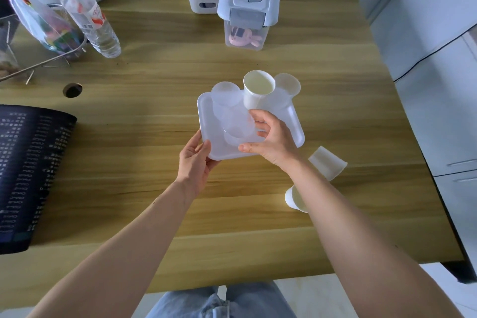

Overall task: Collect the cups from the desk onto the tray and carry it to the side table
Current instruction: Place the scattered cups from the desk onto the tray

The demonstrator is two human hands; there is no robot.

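Note:
A white plastic tray (pixel 296 124) sits mid-desk, tilted slightly. On it stand a white paper cup (pixel 256 89) and two translucent plastic cups, one at the back left (pixel 225 97) and one at the back right (pixel 287 86). My right hand (pixel 271 141) is shut on a third translucent cup (pixel 238 129) at the tray's near middle. My left hand (pixel 195 162) grips the tray's near left corner. Two more white paper cups are on the desk beside my right forearm, one upside down (pixel 326 165) and one on its side (pixel 294 199), partly hidden by the arm.
A lidded clear storage box (pixel 247 5) and a white organiser bin (pixel 202 5) stand at the back. A water bottle (pixel 87 15) and a wire rack with a bag (pixel 38 31) are at the back left. A dark mesh basket (pixel 31 170) sits at the left edge.

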